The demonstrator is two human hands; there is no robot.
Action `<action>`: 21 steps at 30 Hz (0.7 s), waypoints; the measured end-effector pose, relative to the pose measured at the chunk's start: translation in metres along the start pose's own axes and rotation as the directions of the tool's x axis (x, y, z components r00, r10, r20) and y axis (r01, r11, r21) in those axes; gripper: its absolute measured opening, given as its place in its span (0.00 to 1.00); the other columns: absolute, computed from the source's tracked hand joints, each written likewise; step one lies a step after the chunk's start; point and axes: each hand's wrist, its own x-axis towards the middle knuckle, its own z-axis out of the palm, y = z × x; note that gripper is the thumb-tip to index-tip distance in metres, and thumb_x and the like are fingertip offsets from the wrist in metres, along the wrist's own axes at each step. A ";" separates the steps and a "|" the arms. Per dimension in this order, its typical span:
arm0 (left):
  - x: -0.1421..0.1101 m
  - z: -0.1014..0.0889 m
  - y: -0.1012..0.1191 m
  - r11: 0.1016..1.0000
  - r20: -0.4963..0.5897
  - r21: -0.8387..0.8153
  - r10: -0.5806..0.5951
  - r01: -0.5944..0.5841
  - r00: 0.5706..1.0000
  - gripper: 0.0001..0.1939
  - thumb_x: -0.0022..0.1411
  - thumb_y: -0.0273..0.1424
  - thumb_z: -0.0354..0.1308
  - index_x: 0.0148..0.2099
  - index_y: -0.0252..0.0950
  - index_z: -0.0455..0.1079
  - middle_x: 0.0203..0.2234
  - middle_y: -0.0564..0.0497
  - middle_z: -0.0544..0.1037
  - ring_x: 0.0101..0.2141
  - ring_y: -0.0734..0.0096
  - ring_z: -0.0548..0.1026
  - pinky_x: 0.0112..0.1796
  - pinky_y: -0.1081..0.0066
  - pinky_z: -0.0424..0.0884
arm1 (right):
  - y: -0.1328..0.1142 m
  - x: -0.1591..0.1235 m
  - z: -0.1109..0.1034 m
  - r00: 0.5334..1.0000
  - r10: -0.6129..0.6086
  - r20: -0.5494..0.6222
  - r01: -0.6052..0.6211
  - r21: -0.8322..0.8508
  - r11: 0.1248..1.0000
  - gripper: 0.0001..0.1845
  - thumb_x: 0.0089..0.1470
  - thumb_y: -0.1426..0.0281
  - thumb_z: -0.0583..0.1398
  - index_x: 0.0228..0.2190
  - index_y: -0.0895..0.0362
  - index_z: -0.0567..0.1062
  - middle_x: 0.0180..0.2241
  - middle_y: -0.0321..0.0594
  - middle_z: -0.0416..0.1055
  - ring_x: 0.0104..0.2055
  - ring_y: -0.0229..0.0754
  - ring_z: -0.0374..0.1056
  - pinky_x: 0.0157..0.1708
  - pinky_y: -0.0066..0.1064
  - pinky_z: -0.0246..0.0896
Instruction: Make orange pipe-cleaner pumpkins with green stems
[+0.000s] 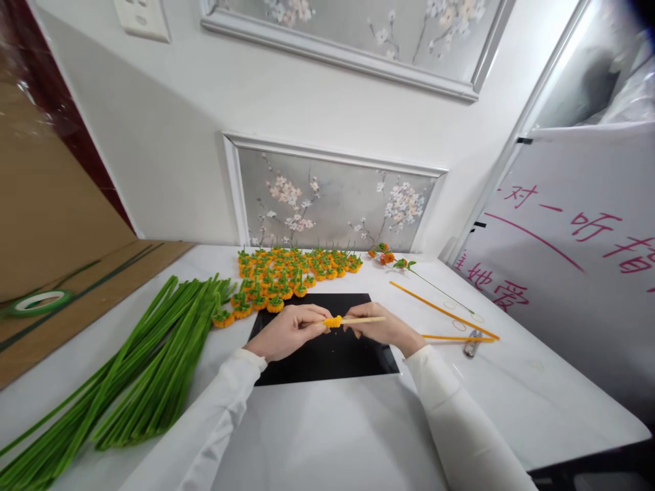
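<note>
Over a black mat [327,358] my two hands meet. My left hand [286,331] is closed, its fingers pinching a small orange coil of pipe cleaner [333,321]. The coil is wound round a thin wooden stick [364,319], which my right hand [381,329] grips with closed fingers. Both arms wear white sleeves.
A bundle of green pipe cleaners [138,372] lies at the left. Several finished orange-and-green pieces [286,273] crowd the back of the white table [512,395]. Orange pipe cleaners [443,310], a small metal tool [471,343] and a flower stem [409,264] lie at the right. A green tape roll [38,302] sits far left.
</note>
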 end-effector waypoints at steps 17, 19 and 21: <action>0.001 0.003 -0.027 0.976 -0.284 0.209 -0.005 0.067 0.959 0.12 0.59 0.30 0.53 0.27 0.34 0.76 0.36 0.47 0.79 0.37 0.67 0.76 0.37 0.73 0.69 | -0.034 -0.009 0.014 0.990 -0.140 0.015 0.129 -0.494 0.860 0.14 0.59 0.68 0.55 0.22 0.57 0.70 0.18 0.31 0.62 0.21 0.32 0.54 0.24 0.25 0.44; 0.001 0.003 -0.025 0.971 -0.289 0.219 -0.027 0.093 0.957 0.13 0.58 0.30 0.53 0.25 0.34 0.75 0.36 0.47 0.79 0.36 0.68 0.76 0.36 0.74 0.68 | -0.036 -0.010 0.015 0.994 -0.109 0.014 0.098 -0.556 0.825 0.14 0.60 0.68 0.53 0.25 0.57 0.71 0.22 0.34 0.68 0.24 0.34 0.61 0.26 0.26 0.46; 0.001 0.002 -0.025 0.975 -0.313 0.192 -0.047 0.112 0.949 0.14 0.58 0.31 0.53 0.25 0.34 0.74 0.35 0.47 0.79 0.35 0.68 0.76 0.36 0.74 0.69 | -0.038 -0.010 0.016 0.997 -0.075 -0.004 0.057 -0.603 0.796 0.11 0.60 0.67 0.52 0.30 0.57 0.72 0.26 0.38 0.72 0.29 0.38 0.67 0.28 0.26 0.48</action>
